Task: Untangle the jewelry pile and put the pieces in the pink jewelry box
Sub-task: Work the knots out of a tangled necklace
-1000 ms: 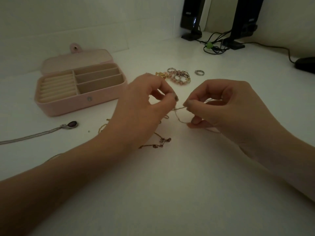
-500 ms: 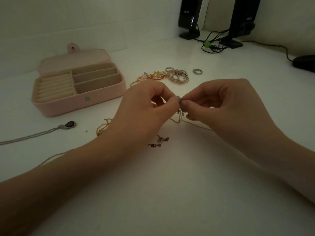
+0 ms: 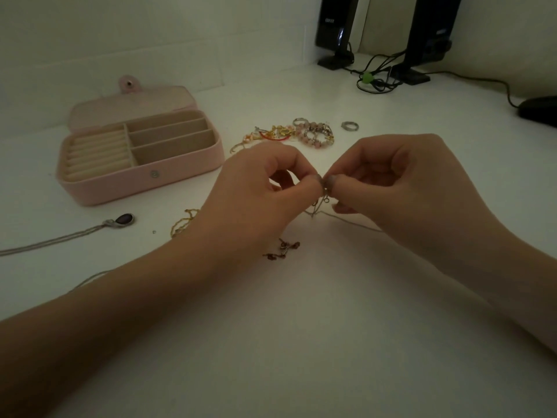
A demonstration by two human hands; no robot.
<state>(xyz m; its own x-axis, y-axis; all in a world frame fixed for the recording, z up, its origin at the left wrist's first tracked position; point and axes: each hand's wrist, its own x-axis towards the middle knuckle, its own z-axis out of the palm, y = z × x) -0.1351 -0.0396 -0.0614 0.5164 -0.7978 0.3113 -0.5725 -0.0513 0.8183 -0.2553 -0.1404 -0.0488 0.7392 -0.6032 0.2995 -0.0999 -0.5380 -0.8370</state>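
Two black speakers (image 3: pixel 337 28) stand at the far corner of the dim white surface (image 3: pixel 301 327), their cables (image 3: pixel 376 76) bunched between them. An open pink box (image 3: pixel 141 158) sits to the left, with a pendant necklace (image 3: pixel 119 220) lying in front of it. Tangled beads and rings (image 3: pixel 301 134) lie beyond the hands. Left hand (image 3: pixel 256 188) and right hand (image 3: pixel 401 182) meet thumb to thumb, each pinching a thin chain (image 3: pixel 324 203) that trails down onto the surface.
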